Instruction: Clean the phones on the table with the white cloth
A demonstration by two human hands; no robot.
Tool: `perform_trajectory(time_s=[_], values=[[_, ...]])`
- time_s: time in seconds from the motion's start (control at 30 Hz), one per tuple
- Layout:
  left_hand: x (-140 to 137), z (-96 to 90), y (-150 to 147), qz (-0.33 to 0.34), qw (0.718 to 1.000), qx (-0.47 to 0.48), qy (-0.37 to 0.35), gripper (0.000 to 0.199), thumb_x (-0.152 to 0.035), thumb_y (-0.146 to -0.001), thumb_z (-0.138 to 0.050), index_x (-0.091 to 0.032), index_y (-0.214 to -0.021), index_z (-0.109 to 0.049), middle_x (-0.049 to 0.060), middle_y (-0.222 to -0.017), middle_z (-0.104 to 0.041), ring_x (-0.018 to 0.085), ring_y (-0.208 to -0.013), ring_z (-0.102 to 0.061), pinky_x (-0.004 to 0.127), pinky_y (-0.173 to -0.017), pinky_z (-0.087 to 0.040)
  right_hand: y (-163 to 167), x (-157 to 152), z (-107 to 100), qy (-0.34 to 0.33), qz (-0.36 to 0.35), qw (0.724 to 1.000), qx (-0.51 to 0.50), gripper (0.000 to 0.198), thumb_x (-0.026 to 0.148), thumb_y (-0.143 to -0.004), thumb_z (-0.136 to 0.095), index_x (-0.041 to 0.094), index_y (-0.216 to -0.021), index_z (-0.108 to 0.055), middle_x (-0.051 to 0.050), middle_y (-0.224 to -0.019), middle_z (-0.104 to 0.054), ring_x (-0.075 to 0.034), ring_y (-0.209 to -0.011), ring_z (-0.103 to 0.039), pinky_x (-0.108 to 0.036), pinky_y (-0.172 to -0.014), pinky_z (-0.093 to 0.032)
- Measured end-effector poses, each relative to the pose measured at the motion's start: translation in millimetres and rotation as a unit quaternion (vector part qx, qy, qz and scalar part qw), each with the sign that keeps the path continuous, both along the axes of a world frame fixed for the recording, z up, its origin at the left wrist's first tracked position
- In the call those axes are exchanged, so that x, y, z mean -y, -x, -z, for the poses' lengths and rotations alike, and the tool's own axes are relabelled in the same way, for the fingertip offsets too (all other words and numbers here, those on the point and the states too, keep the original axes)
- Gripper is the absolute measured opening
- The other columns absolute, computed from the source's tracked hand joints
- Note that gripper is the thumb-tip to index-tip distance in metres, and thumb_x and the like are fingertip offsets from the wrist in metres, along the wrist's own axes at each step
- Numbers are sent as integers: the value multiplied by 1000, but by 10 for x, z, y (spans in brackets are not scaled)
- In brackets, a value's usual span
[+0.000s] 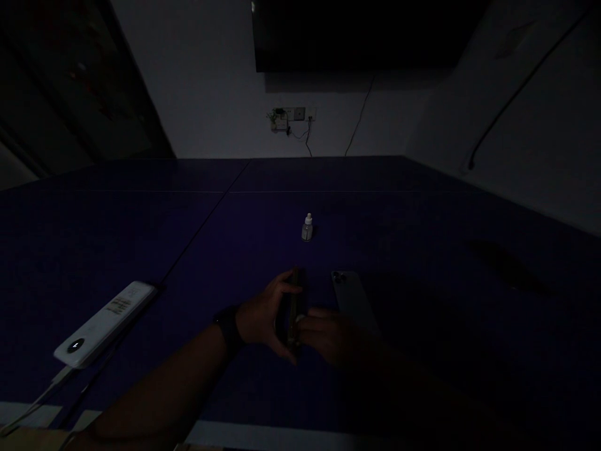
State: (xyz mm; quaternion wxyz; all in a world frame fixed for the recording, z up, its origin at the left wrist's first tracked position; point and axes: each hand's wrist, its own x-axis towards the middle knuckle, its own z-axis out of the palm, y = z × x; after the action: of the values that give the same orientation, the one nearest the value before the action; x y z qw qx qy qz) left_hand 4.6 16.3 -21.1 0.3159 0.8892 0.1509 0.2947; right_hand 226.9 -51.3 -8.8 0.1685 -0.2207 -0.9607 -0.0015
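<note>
The room is very dark. My left hand, with a black band on its wrist, grips a thin flat object between thumb and fingers. This object stands on its narrow side, its edge toward me, and its kind cannot be made out. At its near end, my right hand has its fingers closed together. A small pale spot shows at those fingertips, too dim to name. Right beside the right hand, a phone lies with its cameras up. Beyond both hands a small clear bottle with a white cap stands upright.
On the left lies a white power bank with a cable plugged into its near end. A dark blue tabletop reaches the wall, where sockets and loose wires are. A large black screen hangs above.
</note>
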Motion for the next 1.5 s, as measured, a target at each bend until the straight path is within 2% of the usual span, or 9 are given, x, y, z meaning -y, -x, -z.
perform_trajectory(time_s=[0.13, 0.37, 0.63, 0.77, 0.87, 0.97, 1.17, 1.4, 1.5], values=[[0, -9, 2, -6, 1000, 4, -8, 130, -67, -35, -94, -27, -142, -32, 23, -161, -21, 49, -148, -26, 64, -114, -34, 29, 101, 6, 16, -26, 1000, -2, 25, 16, -105, -45, 18, -99, -68, -4, -92, -72, -16, -76, -59, -31, -68, -42], [4, -49, 13, 5, 1000, 5, -5, 129, -66, -34, -95, -28, -141, -33, 23, -160, -24, 48, -148, -26, 64, -115, -33, -17, -63, 16, -20, 69, 997, -41, 25, 13, -103, -47, 17, -96, -70, -4, -91, -73, -18, -76, -58, -32, -68, -44], [-11, -15, -5, -9, 1000, 13, -3, 129, -67, -29, -94, -27, -138, -38, 23, -159, -26, 49, -146, -28, 64, -114, -32, 37, 62, -8, 2, -52, 999, -13, 23, 15, -103, -47, 18, -98, -69, -2, -93, -74, -16, -79, -62, -30, -71, -46], [-14, -24, -7, 3, 1000, 13, -1, 128, -67, -32, -94, -28, -139, -37, 22, -158, -27, 48, -146, -27, 64, -114, -33, -18, -53, -17, -2, 37, 999, -26, 23, 15, -102, -49, 19, -98, -71, -2, -95, -75, -18, -78, -61, -31, -69, -47], [-16, -26, -4, 11, 1000, 19, 2, 127, -69, -33, -93, -29, -140, -36, 21, -157, -29, 47, -146, -29, 64, -115, -32, -56, -157, -4, 9, 93, 995, -35, 22, 11, -100, -51, 18, -103, -72, -3, -98, -75, -19, -85, -62, -32, -77, -49], [-18, -18, -1, 3, 1000, 19, -5, 128, -69, -32, -92, -29, -140, -36, 21, -157, -30, 47, -145, -30, 64, -114, -32, -38, -143, 20, 14, 53, 998, -17, 22, 12, -100, -50, 18, -103, -71, -4, -100, -75, -18, -87, -63, -32, -81, -50], [-22, -11, 1, -15, 1000, 7, -22, 126, -69, -32, -92, -28, -138, -38, 22, -156, -31, 47, -142, -35, 64, -110, -37, 58, 61, 7, 18, -36, 999, -6, 20, 16, -102, -51, 19, -99, -70, -1, -94, -74, -15, -83, -63, -29, -75, -49], [-14, -33, 6, -9, 1000, 5, -14, 128, -70, -28, -91, -28, -136, -39, 22, -155, -31, 47, -142, -34, 64, -110, -38, 40, -13, -51, 15, 77, 996, -51, 24, 12, -102, -48, 18, -95, -70, -4, -92, -74, -17, -80, -63, -30, -71, -51], [-17, -25, 10, -18, 1000, 5, -25, 127, -71, -29, -92, -27, -136, -40, 23, -158, -26, 49, -146, -27, 66, -113, -33, 76, 59, 5, 21, 71, 996, -47, 23, 14, -102, -48, 17, -94, -69, -6, -89, -72, -18, -78, -63, -30, -69, -51]])
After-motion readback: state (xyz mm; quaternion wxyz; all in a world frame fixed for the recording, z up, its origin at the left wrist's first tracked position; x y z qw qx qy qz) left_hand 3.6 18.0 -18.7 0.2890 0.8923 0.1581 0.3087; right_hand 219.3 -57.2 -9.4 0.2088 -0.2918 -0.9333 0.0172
